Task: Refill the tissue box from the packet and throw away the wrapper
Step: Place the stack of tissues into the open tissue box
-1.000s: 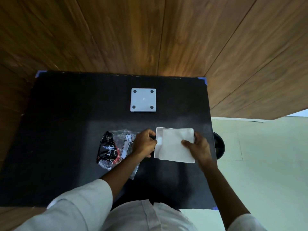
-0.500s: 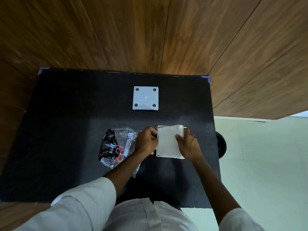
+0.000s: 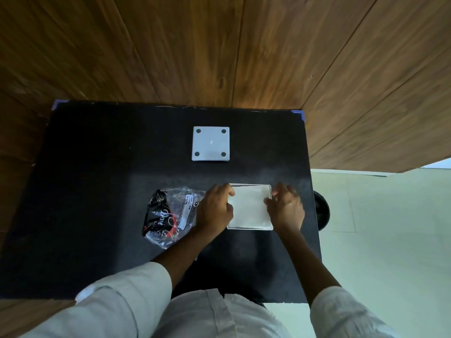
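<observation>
A white square tissue box (image 3: pixel 268 226) lies open on the black table, and a flat stack of white tissues (image 3: pixel 249 208) fills it. My left hand (image 3: pixel 214 211) rests on the stack's left edge, fingers pressing down. On the right edge, my right hand (image 3: pixel 285 208) presses with its fingertips. The crumpled clear and black plastic wrapper (image 3: pixel 168 215) lies on the table just left of my left hand. A grey square lid (image 3: pixel 211 143) with four dark round feet lies further back, apart from the box.
The black table (image 3: pixel 97 191) stands against a wooden wall (image 3: pixel 219 45). A round black bin (image 3: pixel 322 211) sits on the pale floor right beside the table's right edge.
The tissue stack, held tilted over the box before, now lies flat inside it. My right hand moved to the stack's right edge and my left onto its left edge.
</observation>
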